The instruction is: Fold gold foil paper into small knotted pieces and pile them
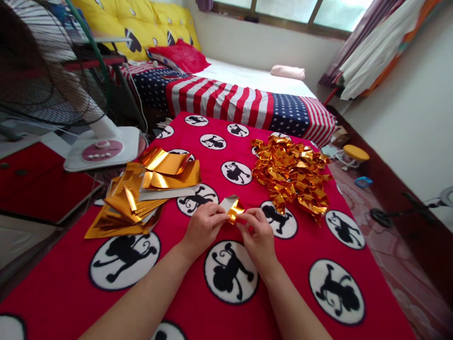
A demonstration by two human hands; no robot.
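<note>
Between my two hands is a small piece of gold foil paper point(233, 208), partly folded, with its pale grey back showing on the upper left. My left hand point(206, 224) pinches its left side with thumb and forefinger. On the right side, the fingertips of my right hand point(257, 232) grip the same paper. A loose stack of flat gold foil sheets point(130, 203) lies to the left, some with grey backs up. To the right is a heap of folded gold foil pieces point(292, 172).
A red cloth with monkey circles point(226, 302) covers the table. At the left stands a fan point(102, 146). Behind the table is a bed with a flag-patterned cover point(226, 97) and a red pillow point(184, 56). A yellow stool point(356, 152) stands on the floor at right.
</note>
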